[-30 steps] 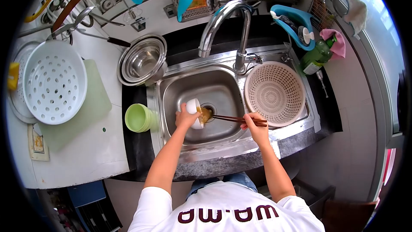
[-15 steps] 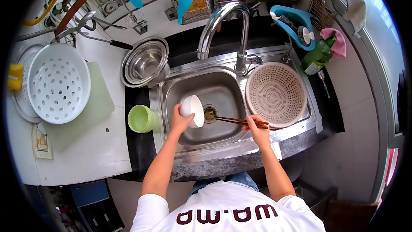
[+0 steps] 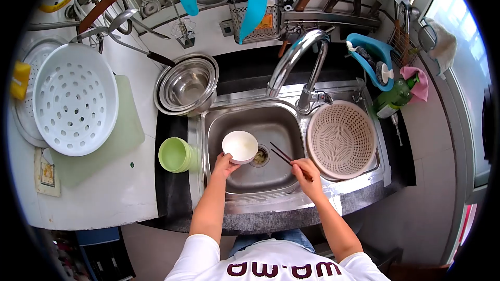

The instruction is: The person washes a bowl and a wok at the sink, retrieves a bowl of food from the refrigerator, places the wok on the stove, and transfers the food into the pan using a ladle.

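Note:
My left hand grips a white bowl by its near rim, over the left part of the steel sink. The bowl's opening faces up and its inside looks bare. In my right hand is a pair of dark chopsticks, tips pointing up and left over the basin. Just right of the bowl, the drain shows with some brownish-yellow scraps in it. Neither the bowl nor the chopstick tips touch the scraps.
A curved chrome faucet rises behind the basin. A beige colander sits on the sink's right side. Green cups and nested steel bowls stand to the left. A green soap bottle is at the back right.
The bowl has gone from tilted on its side to upright. The chopsticks have drawn back from the drain and now point up and left. The camera view has shifted slightly.

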